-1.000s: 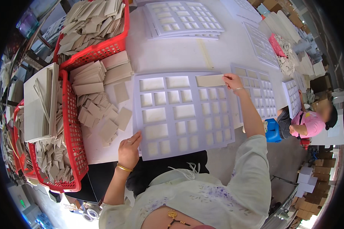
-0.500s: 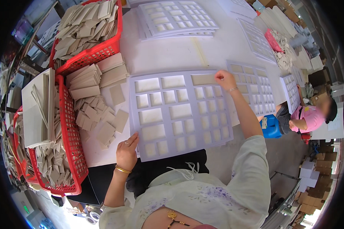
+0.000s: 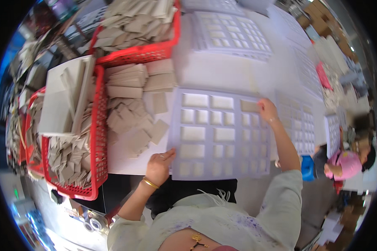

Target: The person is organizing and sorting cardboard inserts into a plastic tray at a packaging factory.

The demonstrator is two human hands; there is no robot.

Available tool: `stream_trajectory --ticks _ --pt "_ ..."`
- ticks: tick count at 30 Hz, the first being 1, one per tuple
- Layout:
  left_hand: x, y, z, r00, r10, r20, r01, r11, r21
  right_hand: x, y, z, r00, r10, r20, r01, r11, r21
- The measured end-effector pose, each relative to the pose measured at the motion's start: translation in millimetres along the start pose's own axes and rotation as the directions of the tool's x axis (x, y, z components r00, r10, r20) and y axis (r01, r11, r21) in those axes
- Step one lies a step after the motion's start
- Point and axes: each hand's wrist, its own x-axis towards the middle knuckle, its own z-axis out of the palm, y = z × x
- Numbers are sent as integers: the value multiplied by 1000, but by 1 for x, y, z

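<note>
A white panel with many rectangular openings [image 3: 209, 112] lies on the table before me, at its front edge. In its upper right opening sits a grey cardboard piece [image 3: 249, 106]. My right hand [image 3: 268, 110] is closed, fingertips pinched together at that piece's right end. My left hand [image 3: 158, 167] rests at the panel's lower left edge, its fingers stretched out against the edge; the thumb is hard to make out. Loose cardboard pieces [image 3: 140, 142] lie left of the panel, with neat stacks of cardboard strips [image 3: 127, 78] behind them.
Red plastic baskets [image 3: 100, 138] full of cardboard pieces stand at left, one topped by large board sheets [image 3: 63, 96]. More white panels [image 3: 234, 33] are stacked at the table's back, others [image 3: 299, 121] along the right. A person in pink [image 3: 345, 164] is at far right.
My view has swung, so everything sits further right and somewhat blurred. My right hand stays at the cardboard piece's right end, and my left hand stays at the panel's edge.
</note>
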Motion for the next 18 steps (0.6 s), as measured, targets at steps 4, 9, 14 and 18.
stream_trajectory --ticks 4,9,14,18 --pt "-4 -3 -3 1000 15 7 -14 1000 -20 47 -76 -21 980 -97 -173 123 981 149" --pt "-5 -8 -2 1000 21 -12 -21 999 -29 153 -210 -44 861 -389 -328 476 843 250" --pt "-5 -11 1 1000 -9 8 10 994 -110 262 -339 -5 861 -446 -246 509 770 384" --pt "-8 -14 7 1000 -17 6 18 990 -141 310 -443 41 875 -448 -185 484 792 372"
